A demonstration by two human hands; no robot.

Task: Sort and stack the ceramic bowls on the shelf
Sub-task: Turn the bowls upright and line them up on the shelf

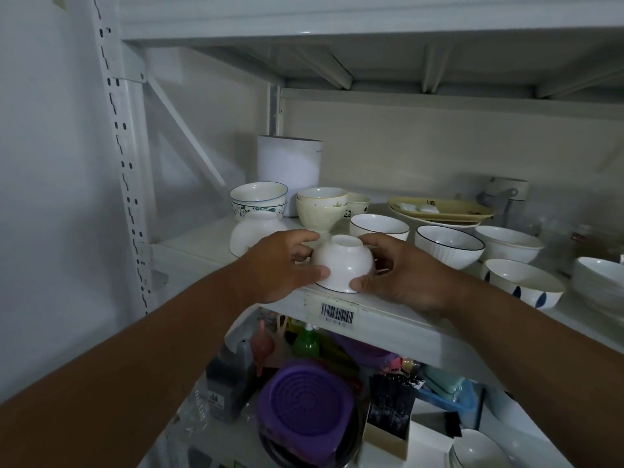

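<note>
Gripping one white bowl [342,265] turned upside down, foot ring up, at the shelf's [398,309] near edge, the left hand [280,265] and right hand [401,275] curl fingers and thumbs round its sides. Another inverted bowl [255,236] carries two nested patterned bowls [258,202] at far left; three upright bowls [449,244] stand right, contents not visible.

From my seat I see only my two forearms and hands. The left hand [280,265] and right hand [401,275] are bare, with no gloves. I can make out no rings, watch or wristbands. Both forearms are uncovered right down to the frame's lower edge, with no sleeve cuff showing anywhere.
</note>
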